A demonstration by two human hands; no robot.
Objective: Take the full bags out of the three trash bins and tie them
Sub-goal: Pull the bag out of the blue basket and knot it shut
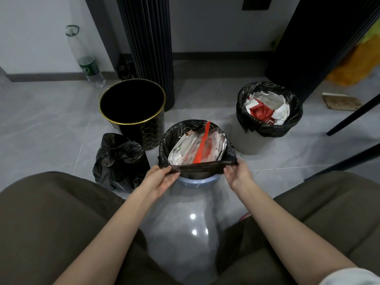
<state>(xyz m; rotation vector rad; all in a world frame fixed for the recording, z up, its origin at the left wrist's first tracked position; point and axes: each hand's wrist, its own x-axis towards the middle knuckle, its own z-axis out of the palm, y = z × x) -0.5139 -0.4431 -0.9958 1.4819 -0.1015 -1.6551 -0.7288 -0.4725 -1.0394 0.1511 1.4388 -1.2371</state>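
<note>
A light grey-blue bin [197, 182] stands between my knees, lined with a black bag [176, 130] full of white and red wrappers. My left hand [162, 179] and my right hand [238, 173] each pinch the bag's near rim, stretched taut between them and lifted off the bin's edge. A black bin with a gold rim [133, 112] stands bare at the back left. In front of it a tied black bag [119, 159] sits on the floor. A third bin [246, 145] at the back right holds a full black bag [269, 108].
A clear plastic bottle [86, 60] leans on the wall at the back left. A dark ribbed column [148, 48] rises behind the bins, and a dark cabinet [320, 38] and black furniture legs [353, 116] stand at the right. A wooden board [341, 101] lies on the grey tiles.
</note>
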